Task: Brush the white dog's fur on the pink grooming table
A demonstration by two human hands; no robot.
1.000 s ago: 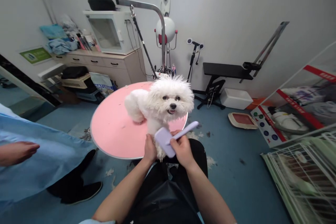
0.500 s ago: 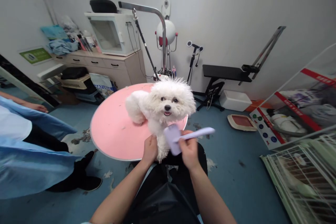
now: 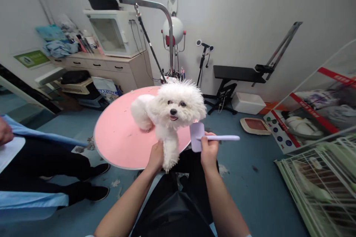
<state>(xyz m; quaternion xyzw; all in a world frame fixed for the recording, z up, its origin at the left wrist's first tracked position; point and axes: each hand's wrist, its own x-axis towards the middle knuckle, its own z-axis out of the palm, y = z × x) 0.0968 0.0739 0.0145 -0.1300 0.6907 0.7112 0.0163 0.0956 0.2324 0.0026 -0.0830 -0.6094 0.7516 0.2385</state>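
A fluffy white dog [image 3: 178, 105] sits on a round pink grooming table [image 3: 116, 140], facing me with its mouth slightly open. My left hand [image 3: 156, 155] is closed around the upper part of the dog's front leg [image 3: 170, 152], whose paw hangs over the table's near edge. In my right hand [image 3: 209, 150] is a lilac slicker brush [image 3: 197, 137], gripped near its neck. The brush's flat back faces me and its handle points right. It stands a little apart from the leg, at the dog's chest level.
A metal grooming arm [image 3: 170, 26] with a black strap rises behind the dog. Someone in a blue gown [image 3: 33, 200] stands at the left. A wire cage [image 3: 319, 181] is at the right, a black folding table [image 3: 236, 74] at the back. Hair clumps lie on the floor.
My right hand has moved the brush right, away from the leg, and its handle has levelled out. My left hand keeps its hold. The other person at the left has shifted.
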